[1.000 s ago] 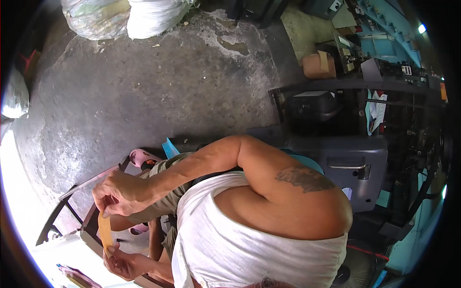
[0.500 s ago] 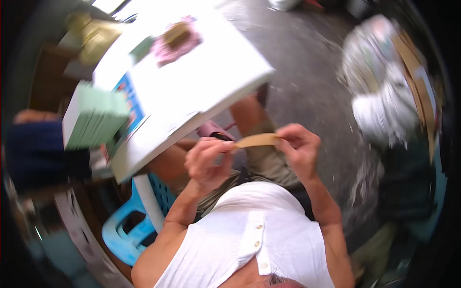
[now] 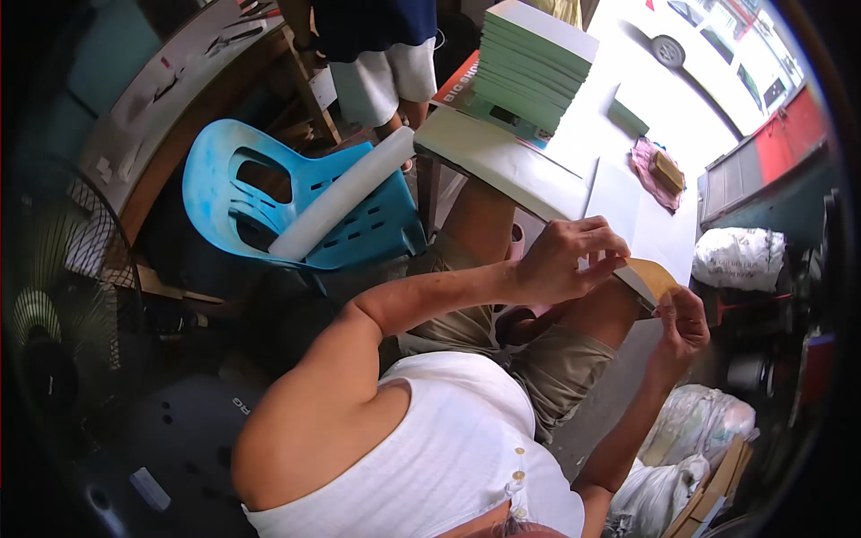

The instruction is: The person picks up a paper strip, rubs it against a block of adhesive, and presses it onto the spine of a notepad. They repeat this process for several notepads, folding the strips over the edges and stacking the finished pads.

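A short yellowish-brown strip (image 3: 652, 277) is stretched between my two hands, close to the front edge of the white table (image 3: 520, 176). My left hand (image 3: 574, 258) pinches its left end between thumb and fingers. The other end is gripped by the fingertips of my right hand (image 3: 683, 321). Beyond the strip, a brown block (image 3: 666, 172) rests on a pink cloth (image 3: 646, 161) on the table. A tall stack of green-edged pads (image 3: 529, 67) stands toward the table's far left part.
To the left, a blue plastic chair (image 3: 260, 179) holds a white roll (image 3: 345, 195). Another person (image 3: 377, 72) stands behind it. A fan (image 3: 54, 305) is at the far left. White plastic bags (image 3: 700, 430) lie at the lower right, and a white car (image 3: 717, 54) is outside.
The view has swung left, so the chair, the standing person and the car now show. Both hands appear farther right, still holding the strip, which is now tilted.
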Available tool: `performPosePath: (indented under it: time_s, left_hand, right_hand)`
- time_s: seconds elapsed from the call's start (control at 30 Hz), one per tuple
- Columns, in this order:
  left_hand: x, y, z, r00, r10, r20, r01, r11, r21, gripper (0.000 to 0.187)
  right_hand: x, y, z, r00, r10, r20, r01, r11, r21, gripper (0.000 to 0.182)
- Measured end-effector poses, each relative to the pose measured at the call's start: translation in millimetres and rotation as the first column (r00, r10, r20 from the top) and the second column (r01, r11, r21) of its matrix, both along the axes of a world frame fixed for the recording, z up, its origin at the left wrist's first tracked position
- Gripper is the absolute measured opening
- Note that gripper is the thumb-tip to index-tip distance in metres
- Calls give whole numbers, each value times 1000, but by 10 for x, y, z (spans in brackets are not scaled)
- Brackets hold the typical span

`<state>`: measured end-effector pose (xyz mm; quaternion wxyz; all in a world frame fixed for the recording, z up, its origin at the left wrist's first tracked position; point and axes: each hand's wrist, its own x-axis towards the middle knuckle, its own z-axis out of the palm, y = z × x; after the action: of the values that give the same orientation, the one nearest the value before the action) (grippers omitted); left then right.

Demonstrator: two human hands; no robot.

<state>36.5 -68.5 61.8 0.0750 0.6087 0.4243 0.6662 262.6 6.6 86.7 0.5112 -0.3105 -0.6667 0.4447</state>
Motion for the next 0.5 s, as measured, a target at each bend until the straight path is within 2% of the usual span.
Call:
performPosePath:
  time_s: [0.07, 0.17, 0.23, 0.33, 0.43, 0.5]
  left_hand:
    - [-65, 101, 20, 999, -12, 51, 10, 999, 44, 10]
    - [-168, 184, 141, 998, -22, 53, 21, 1000, 16, 7]
    - [-194, 288, 178, 989, -88, 117, 93, 995, -40, 7]
    - [-223, 530, 223, 982, -131, 140, 145, 985, -98, 9]
    - [-249, 733, 288, 987, -116, 109, 120, 992, -31, 8]
    - [-257, 836, 291, 986, -106, 125, 117, 990, -81, 5]
  right_hand:
    - [7, 78, 1, 998, 28, 61, -30, 999, 43, 13]
    - [41, 197, 41, 998, 25, 60, -29, 997, 73, 12]
    - [44, 308, 109, 997, 33, 64, -39, 995, 90, 11]
    - [72, 583, 151, 997, 14, 75, -20, 996, 82, 9]
    - [64, 915, 179, 996, 21, 91, -24, 999, 26, 8]
    - [29, 1059, 195, 995, 25, 95, -28, 999, 34, 8]
